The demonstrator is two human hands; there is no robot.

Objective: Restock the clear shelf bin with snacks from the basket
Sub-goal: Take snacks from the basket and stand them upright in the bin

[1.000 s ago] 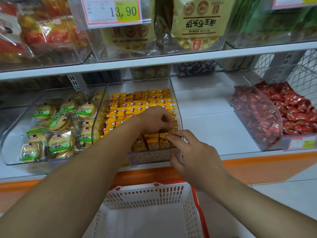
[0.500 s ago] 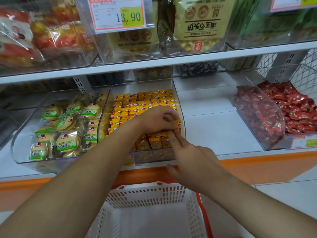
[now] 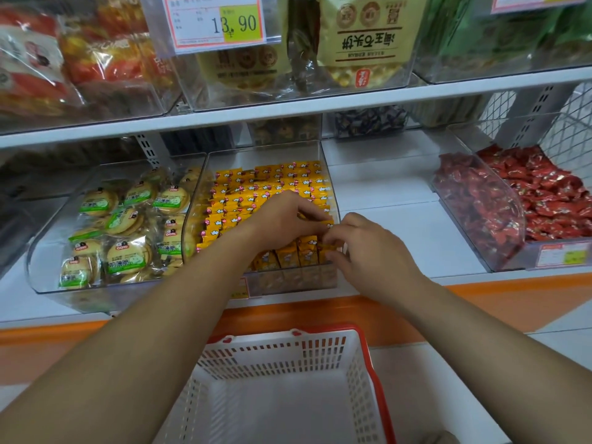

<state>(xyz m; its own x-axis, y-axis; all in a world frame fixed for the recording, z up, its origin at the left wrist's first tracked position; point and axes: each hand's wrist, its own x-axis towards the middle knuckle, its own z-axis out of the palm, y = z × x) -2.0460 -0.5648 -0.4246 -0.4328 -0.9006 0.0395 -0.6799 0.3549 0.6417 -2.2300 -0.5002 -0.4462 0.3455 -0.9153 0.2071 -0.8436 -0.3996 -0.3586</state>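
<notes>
Both hands have edged closer together over the half second: the right hand (image 3: 368,251), which reached in with fingers extended, now curls at the front right corner of the clear shelf bin (image 3: 320,155), while the left hand (image 3: 285,216) stays arched over the packets beside it. Each hand's fingertips pinch at yellow snack packets (image 3: 266,184) in the front rows; the pinches are nearly closed, though whether either hand actually lifts a packet or only nudges it into line cannot be told. Restocking looks close to finished: the bin is packed from back wall to front lip, and the white basket (image 3: 358,373) below the shelf edge shows a bare floor in the part that is visible. What seems left is straightening the last pieces. Packets lie in tidy rows across the bin, those at the front lip standing upright on end with their faces toward the aisle.
</notes>
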